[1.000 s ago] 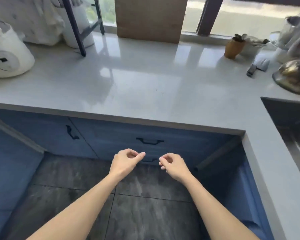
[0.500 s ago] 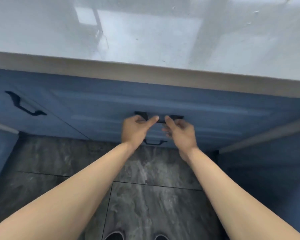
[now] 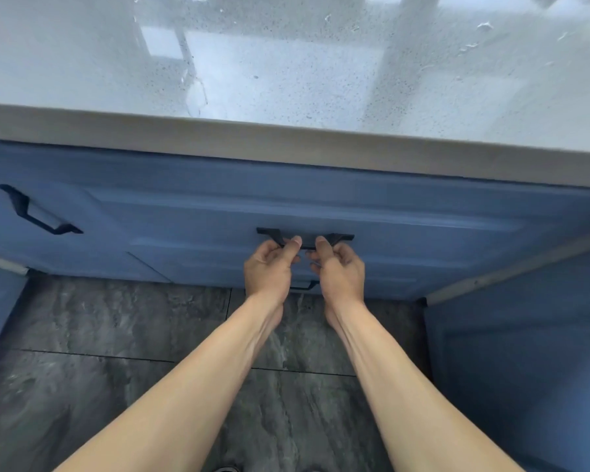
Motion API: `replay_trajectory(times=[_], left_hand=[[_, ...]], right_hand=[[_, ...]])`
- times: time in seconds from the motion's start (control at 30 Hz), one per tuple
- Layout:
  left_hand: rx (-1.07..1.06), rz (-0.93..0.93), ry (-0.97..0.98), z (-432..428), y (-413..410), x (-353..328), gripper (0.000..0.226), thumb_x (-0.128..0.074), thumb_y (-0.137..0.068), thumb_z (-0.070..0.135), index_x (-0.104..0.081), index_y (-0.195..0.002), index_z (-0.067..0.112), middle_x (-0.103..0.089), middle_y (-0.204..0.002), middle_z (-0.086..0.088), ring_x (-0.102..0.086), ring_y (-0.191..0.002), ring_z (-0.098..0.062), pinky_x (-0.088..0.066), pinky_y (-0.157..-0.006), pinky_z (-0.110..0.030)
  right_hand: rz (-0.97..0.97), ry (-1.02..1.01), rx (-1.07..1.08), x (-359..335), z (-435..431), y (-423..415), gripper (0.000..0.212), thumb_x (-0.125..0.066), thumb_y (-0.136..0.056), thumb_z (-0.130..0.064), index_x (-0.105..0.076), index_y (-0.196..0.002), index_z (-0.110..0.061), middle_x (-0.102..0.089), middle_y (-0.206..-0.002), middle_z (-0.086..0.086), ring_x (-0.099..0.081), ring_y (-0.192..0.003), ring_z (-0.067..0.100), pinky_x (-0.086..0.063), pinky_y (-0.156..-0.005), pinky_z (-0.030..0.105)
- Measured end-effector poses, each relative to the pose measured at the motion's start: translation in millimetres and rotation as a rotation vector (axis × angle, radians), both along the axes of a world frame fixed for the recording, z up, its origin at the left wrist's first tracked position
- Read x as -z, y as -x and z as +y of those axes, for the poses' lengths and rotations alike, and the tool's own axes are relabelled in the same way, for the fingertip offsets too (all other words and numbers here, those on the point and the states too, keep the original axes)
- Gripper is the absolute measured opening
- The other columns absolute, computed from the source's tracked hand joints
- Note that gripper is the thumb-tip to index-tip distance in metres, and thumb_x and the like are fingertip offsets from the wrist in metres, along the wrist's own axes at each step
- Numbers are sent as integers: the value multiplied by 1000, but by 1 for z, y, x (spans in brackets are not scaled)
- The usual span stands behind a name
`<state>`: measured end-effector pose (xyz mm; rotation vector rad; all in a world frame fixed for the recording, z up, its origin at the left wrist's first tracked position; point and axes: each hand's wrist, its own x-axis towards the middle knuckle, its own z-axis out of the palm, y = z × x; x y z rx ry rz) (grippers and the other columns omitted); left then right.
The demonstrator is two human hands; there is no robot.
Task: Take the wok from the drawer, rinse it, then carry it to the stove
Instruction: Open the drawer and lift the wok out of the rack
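Observation:
A blue drawer front [image 3: 389,229] sits closed under the pale countertop [image 3: 286,63]. Its black bar handle [image 3: 305,236] runs across the middle. My left hand [image 3: 269,270] grips the handle's left part from below, thumb on top. My right hand [image 3: 339,270] grips the right part the same way, close beside the left. A second, lower drawer handle [image 3: 304,287] peeks out between my wrists. The wok is not in view.
A neighbouring blue cabinet door with its own black handle [image 3: 38,211] stands at the left. Another blue cabinet face [image 3: 525,352] runs along the right side, meeting at a corner. Grey stone floor tiles [image 3: 99,335] lie below.
I have leaned down towards the cabinets. Both hands rose from in front of the lower drawer to the upper handle and closed on it.

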<state>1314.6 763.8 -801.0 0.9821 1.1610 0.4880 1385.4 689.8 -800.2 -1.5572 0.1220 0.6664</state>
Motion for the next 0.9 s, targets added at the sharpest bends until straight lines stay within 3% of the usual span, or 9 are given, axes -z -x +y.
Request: replay_trajectory(times=[0.13,0.33,0.5,0.6,0.67,0.77,0.9], left_hand=[[27,-6,15,-9,12,5,33,-84,-97,20,-58,-77,20,-74,-78,3,-73,-70,-4,-49,-67,-29],[61,37,-50,-15,27,1,34,-85,-96,18,-58,-74,19,-74,-85,-6,-71,-66,-4,-52,-61,-18],[77,35,4,-35,58,5,32,-87,-93,20,-61,-75,16,-74,-75,-2,-70,-77,-16,-50,-71,-29],[118,55,25,-46,86,5,30,-92,-89,24,-73,-90,0,-78,-79,-3,-72,-81,-17,-52,-79,-32],[128,71,42,-55,102,7,39,-93,-88,24,-76,-98,-9,-81,-82,0,-73,-76,-9,-53,-73,-22],[149,123,51,-67,121,9,31,-94,-86,21,-80,-95,-4,-83,-79,6,-74,-68,1,-53,-73,-16],[190,181,21,-81,139,2,29,-98,-81,24,-77,-85,5,-79,-76,6,-71,-66,-5,-48,-60,-10]], right_hand=[[39,-4,5,3,-12,11,36,-73,-102,-23,-52,-72,-19,-69,-74,0,-73,-84,14,-59,-98,48],[37,-2,-6,1,-24,27,36,-72,-102,-23,-52,-73,-20,-69,-67,-8,-70,-80,16,-57,-89,43],[40,18,-50,-4,-52,53,36,-72,-103,-26,-52,-75,-16,-71,-76,7,-70,-80,17,-58,-88,43],[34,44,-113,-4,-79,72,36,-74,-101,-31,-55,-74,-17,-78,-78,5,-77,-90,25,-60,-92,47],[39,64,-125,-3,-91,83,35,-75,-101,-31,-55,-75,-16,-79,-82,14,-78,-93,29,-59,-90,46],[53,74,-133,-7,-107,100,32,-76,-100,-29,-58,-78,-13,-75,-84,20,-69,-87,21,-54,-82,38],[36,146,-149,-16,-126,120,41,-77,-99,-34,-65,-88,4,-76,-88,23,-68,-84,17,-52,-75,28]])
